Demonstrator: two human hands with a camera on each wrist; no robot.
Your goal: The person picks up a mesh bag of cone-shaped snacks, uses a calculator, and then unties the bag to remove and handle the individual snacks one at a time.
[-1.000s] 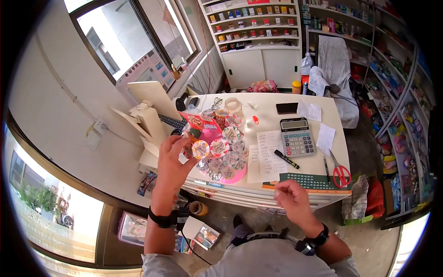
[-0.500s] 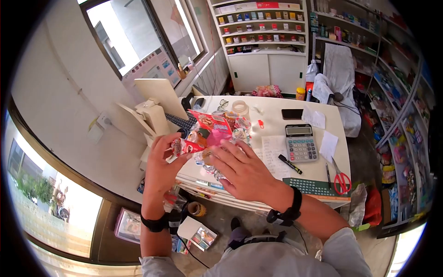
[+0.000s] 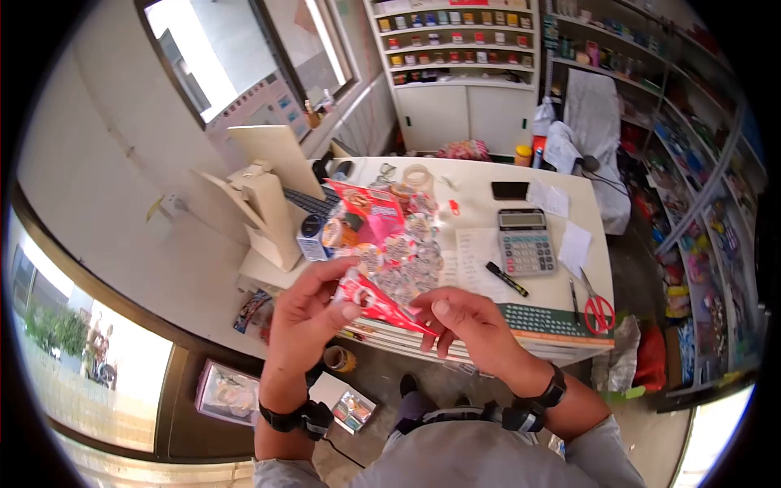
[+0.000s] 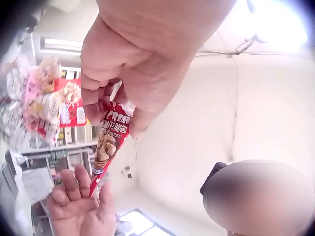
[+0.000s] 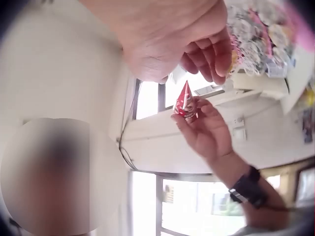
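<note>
My left hand [image 3: 305, 313] pinches the wide end of a red printed cone wrapper [image 3: 378, 305] between thumb and fingers, at the front edge of the table. The cone's tip points right and down in the head view. My right hand [image 3: 472, 325] is beside the tip with its fingers loosely bent; the right wrist view shows a gap between this hand [image 5: 172, 44] and the cone [image 5: 184, 104]. Behind the hands lies a bunch of round-topped wrapped items [image 3: 411, 252], with a red packet [image 3: 370, 207] standing at its back left.
A calculator [image 3: 526, 242], a marker [image 3: 507, 279], red-handled scissors [image 3: 598, 309], a phone [image 3: 510, 190] and papers lie on the right of the table [image 3: 472, 175]. A blue-and-white container [image 3: 311, 238] and a beige monitor [image 3: 264, 199] stand at the left.
My left hand has brought the cone from the bunch toward the table's front edge, tip turned down. My right hand reached over to the bunch, then drew back beside the tip.
</note>
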